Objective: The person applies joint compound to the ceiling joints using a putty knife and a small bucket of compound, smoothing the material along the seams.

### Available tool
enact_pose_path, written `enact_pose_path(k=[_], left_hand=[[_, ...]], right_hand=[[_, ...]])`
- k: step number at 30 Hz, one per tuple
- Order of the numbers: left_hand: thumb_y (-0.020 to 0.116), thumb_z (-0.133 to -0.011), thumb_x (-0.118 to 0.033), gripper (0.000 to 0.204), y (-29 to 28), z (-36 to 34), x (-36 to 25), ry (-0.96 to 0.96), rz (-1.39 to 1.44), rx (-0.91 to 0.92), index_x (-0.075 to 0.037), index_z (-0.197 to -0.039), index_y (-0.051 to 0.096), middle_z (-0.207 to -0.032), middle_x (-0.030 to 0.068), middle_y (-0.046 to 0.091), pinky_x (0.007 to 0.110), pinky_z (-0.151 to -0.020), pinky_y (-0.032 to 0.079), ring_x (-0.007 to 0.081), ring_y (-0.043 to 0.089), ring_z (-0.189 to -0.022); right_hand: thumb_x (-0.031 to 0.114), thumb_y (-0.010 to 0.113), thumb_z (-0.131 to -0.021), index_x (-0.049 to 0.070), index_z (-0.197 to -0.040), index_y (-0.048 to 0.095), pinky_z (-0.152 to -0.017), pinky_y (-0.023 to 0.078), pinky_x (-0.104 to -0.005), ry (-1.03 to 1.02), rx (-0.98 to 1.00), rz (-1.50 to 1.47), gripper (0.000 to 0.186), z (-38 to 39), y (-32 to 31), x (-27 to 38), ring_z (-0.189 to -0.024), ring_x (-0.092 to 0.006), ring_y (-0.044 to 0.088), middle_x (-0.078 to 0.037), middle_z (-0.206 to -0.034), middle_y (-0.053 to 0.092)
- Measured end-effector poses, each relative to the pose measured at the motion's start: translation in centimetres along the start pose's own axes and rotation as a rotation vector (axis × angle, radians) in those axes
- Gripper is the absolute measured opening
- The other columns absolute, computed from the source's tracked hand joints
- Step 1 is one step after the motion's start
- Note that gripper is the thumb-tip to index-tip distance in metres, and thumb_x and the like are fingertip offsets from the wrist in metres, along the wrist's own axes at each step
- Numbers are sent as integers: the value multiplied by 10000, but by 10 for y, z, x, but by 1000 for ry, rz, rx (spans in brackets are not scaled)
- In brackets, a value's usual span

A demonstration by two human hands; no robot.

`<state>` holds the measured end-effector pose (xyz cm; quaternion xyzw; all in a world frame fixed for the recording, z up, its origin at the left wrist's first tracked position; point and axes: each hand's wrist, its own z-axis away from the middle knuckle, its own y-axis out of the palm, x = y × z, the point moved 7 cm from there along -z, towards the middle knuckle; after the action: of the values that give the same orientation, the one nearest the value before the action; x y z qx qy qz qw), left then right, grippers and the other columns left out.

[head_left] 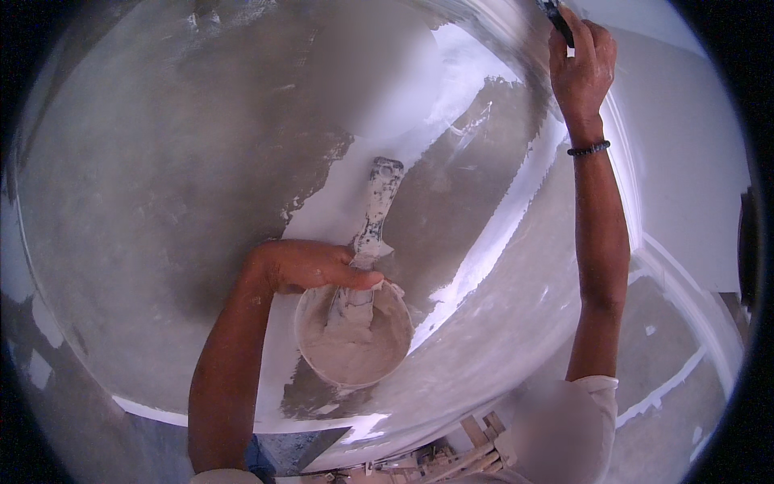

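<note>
At the bucket [350, 385], left hand [314, 265] holds a scraper [378, 206]

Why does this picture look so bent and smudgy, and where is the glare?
In the head view, the fisheye lens bows straight edges and leaves black corners; glare bleaches the white strip right of the bucket; smooth blurred patches cover the upper middle and the area beside the right sleeve; the scraper looks fairly sharp.
</note>
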<state>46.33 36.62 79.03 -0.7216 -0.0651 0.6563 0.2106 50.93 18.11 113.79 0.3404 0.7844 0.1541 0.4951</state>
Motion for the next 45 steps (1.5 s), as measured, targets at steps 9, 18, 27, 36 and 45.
enact_pose_path(k=[9,18,27,36,45], left_hand=[[517,-933,-395,474,4,1,1,-22,82,65,-54,-1260,552,-1226,67,587,302,-1002,365,161,516,-1122],[650,-790,-526,767,7,21,-21,-110,84,-62,88,-1225,504,-1253,185,543,311,-1031,336,275,493,-1188],[624,-814,-526,732,7,14,-18,-44,42,8,75,-1219,518,-1236,186,556,311,-1020,355,273,514,-1161],[656,-782,-537,749,5,16,-15,-64,109,-31,81,-1190,538,-1228,185,563,308,-1015,363,271,525,-1153],[650,-792,-519,739,6,2,-6,-3,151,41,85,-1201,528,-1242,187,555,311,-1017,364,264,524,-1156]], right_hand=[[115,689,-792,129,-1075,650,-740,512,-383,96,72,-28,286,-12,6,12,-908,-259,573,-116,-970,611],[85,672,-765,180,-1106,632,-810,475,-386,226,253,80,356,73,-24,-70,-925,-266,568,-86,-968,609],[66,694,-782,155,-1197,572,-832,473,-372,49,180,-135,442,21,-39,-4,-959,-255,574,-76,-1015,633],[163,658,-853,199,-1173,623,-795,514,-355,27,241,-35,323,-6,3,17,-971,-249,564,-73,-1080,616],[118,651,-817,207,-1225,580,-816,494,-379,83,426,1,423,50,-20,-55,-934,-273,573,-78,-1017,617]])
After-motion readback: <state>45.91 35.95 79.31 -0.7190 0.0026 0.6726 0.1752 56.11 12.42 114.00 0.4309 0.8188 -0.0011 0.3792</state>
